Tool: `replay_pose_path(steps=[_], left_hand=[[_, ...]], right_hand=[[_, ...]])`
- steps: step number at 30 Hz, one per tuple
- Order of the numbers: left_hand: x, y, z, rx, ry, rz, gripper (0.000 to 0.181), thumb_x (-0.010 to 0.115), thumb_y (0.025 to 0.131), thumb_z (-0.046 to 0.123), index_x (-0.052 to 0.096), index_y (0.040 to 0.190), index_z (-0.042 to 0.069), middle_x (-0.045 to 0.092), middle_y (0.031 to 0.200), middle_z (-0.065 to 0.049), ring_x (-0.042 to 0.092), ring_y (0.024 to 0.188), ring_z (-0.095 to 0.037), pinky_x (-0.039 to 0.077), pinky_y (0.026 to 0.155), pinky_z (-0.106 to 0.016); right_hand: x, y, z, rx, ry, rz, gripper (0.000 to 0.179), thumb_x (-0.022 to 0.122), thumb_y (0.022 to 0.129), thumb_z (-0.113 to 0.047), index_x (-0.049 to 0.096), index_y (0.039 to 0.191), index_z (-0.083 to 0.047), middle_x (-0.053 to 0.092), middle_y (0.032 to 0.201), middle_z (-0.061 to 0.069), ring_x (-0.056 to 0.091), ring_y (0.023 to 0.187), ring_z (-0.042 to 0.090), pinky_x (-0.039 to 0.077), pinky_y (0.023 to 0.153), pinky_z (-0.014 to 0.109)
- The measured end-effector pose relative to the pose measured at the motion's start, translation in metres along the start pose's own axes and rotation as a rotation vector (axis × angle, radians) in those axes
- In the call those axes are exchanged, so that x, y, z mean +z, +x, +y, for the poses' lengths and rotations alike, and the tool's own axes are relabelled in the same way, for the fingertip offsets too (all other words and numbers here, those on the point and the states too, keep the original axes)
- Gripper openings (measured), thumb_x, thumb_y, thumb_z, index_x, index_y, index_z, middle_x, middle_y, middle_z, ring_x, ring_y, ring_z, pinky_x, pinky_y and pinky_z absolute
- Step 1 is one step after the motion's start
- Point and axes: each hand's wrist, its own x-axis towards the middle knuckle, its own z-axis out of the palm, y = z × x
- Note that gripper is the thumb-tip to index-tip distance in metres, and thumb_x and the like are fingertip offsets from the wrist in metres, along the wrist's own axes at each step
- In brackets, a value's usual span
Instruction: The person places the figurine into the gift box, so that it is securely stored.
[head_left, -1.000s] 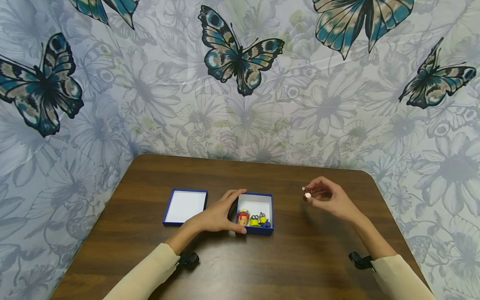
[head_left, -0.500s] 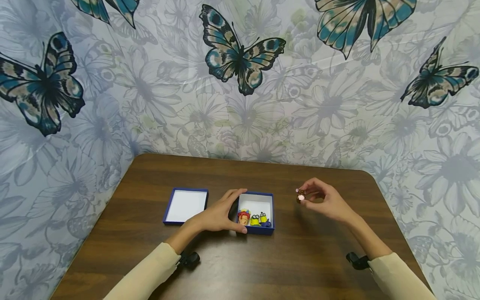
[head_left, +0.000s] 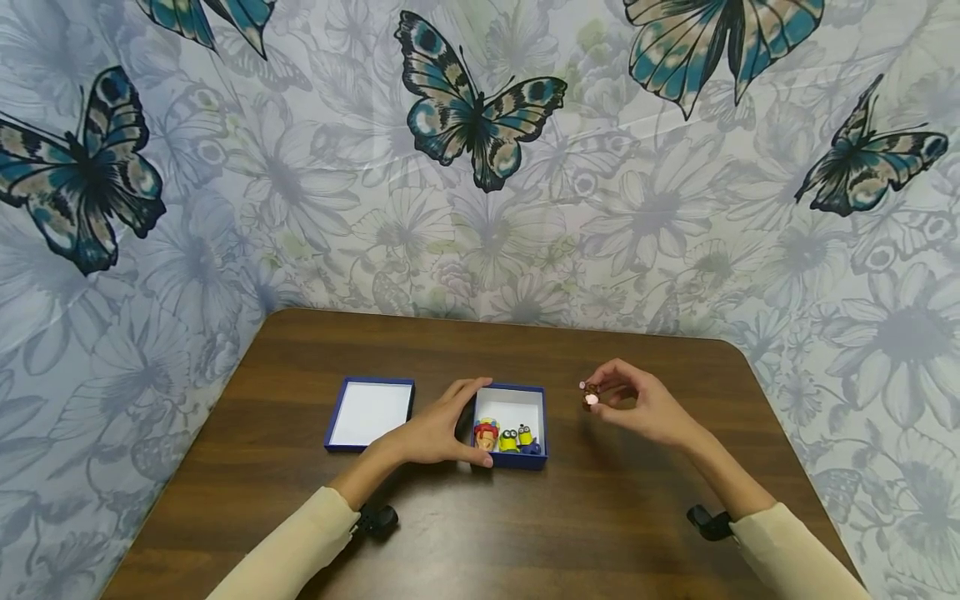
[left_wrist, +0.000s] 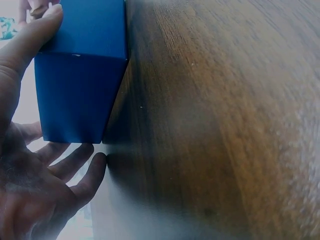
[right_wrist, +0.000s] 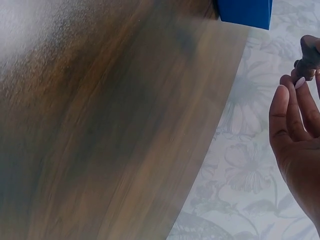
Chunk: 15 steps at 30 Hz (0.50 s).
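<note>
A small blue box (head_left: 544,421) with a white inside stands open-topped on the table. My left hand (head_left: 427,435) grips its left end, thumb at the near corner and fingers reaching the far one; the left wrist view shows the thumb along the blue side of the box (left_wrist: 80,95). Inside lie a red-and-tan figurine (head_left: 487,435), two yellow minion figurines (head_left: 509,441) and a dark blue piece (head_left: 533,449). To the right of the box, my right hand (head_left: 648,408) pinches a small brown figurine with a pale pink patch (head_left: 591,397) above the table.
The box's lid (head_left: 371,412), blue-edged and white inside, lies upturned to the left, beside my left wrist. The brown wooden table (head_left: 480,533) has rounded far corners. Behind it hangs a butterfly-print cloth (head_left: 495,233).
My right hand has moved left toward the box with the brown figurine between its fingertips. The left hand and the box have stayed in place.
</note>
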Motion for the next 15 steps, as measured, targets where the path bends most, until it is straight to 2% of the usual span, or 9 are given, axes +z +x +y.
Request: replay_pose_path(steps=[10, 15], left_hand=[[-0.001, 0.001, 0.0, -0.005, -0.002, -0.004, 0.123, 0.091, 0.078, 0.063, 0.019, 0.173, 0.032, 0.026, 0.173, -0.003, 0.046, 0.152, -0.036, 0.046, 0.117, -0.064], [0.0, 0.0, -0.001, -0.001, -0.002, -0.002, 0.121, 0.091, 0.078, 0.064, 0.018, 0.172, 0.039, 0.026, 0.173, -0.004, 0.046, 0.152, -0.036, 0.046, 0.117, -0.064]], right_hand=[[0.009, 0.005, -0.003, 0.015, 0.006, -0.01, 0.033, 0.085, 0.094, -0.02, 0.068, 0.122, -0.021, 0.076, 0.125, 0.001, 0.074, 0.113, 0.026, 0.061, 0.09, 0.037], [0.013, 0.008, -0.004, 0.005, 0.013, -0.014, 0.033, 0.086, 0.094, -0.018, 0.068, 0.122, -0.019, 0.076, 0.124, 0.002, 0.074, 0.112, 0.024, 0.061, 0.09, 0.034]])
